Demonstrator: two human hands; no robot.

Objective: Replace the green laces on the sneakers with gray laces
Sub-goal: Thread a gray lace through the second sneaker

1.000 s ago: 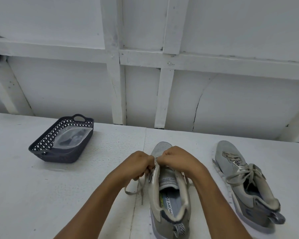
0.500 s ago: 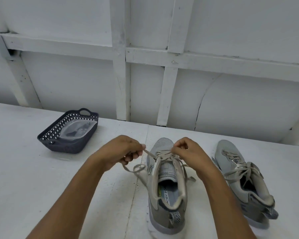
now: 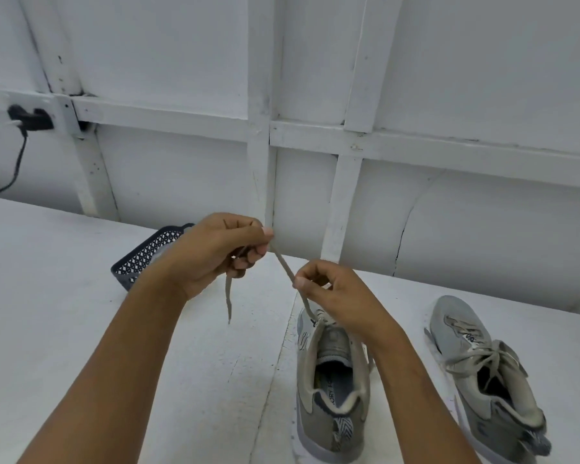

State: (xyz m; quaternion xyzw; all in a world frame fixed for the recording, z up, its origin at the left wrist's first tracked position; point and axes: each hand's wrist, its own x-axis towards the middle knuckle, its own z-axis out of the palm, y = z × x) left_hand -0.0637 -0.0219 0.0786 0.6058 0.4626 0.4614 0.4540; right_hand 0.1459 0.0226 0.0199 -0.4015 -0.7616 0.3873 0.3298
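A grey sneaker [image 3: 332,393] stands on the white table in front of me, heel toward me. Its grey-beige lace [image 3: 283,266] runs taut from the upper eyelets up to my left hand [image 3: 221,252], which grips it raised above the table; the free lace end [image 3: 228,306] dangles below that hand. My right hand [image 3: 332,293] pinches the same lace just above the shoe's tongue. A second grey sneaker [image 3: 482,373] lies to the right with its lace tied in a bow.
A dark perforated basket [image 3: 141,259] with a clear bag inside sits behind my left hand. The white panelled wall [image 3: 315,135] stands close behind the table. A black plug and cable [image 3: 21,128] hang at the far left.
My left hand rose up and left, pulling the lace out taut from the shoe. My right hand lifted slightly, pinching the lace. The view tilted, so the basket now lies behind my left hand.
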